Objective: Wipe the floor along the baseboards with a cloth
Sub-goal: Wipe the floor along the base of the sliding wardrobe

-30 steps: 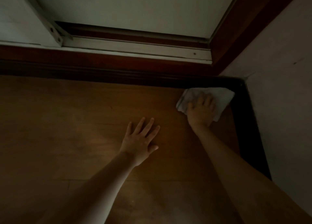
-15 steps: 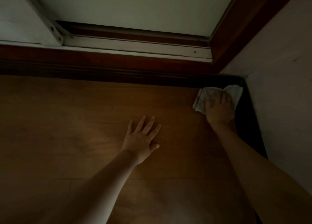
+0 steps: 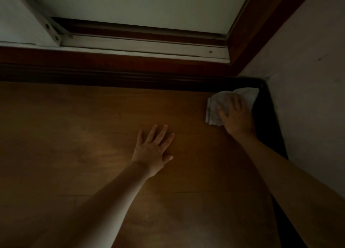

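Note:
A crumpled white cloth (image 3: 216, 107) lies on the brown wooden floor (image 3: 74, 135) in the far right corner, where two dark baseboards (image 3: 130, 79) meet. My right hand (image 3: 236, 117) presses down on the cloth, fingers spread over it, right beside the right-hand baseboard (image 3: 265, 117). My left hand (image 3: 153, 150) rests flat on the floor with fingers apart, holding nothing, to the left and nearer than the cloth.
A sliding door with a pale metal track (image 3: 145, 48) and a reddish wooden sill (image 3: 112, 61) runs along the far side. A pale wall (image 3: 308, 98) stands on the right. The room is dim.
My right hand slid the cloth rightward into the corner, then drew it slightly back along the right baseboard. The left hand stayed planted on the floor.

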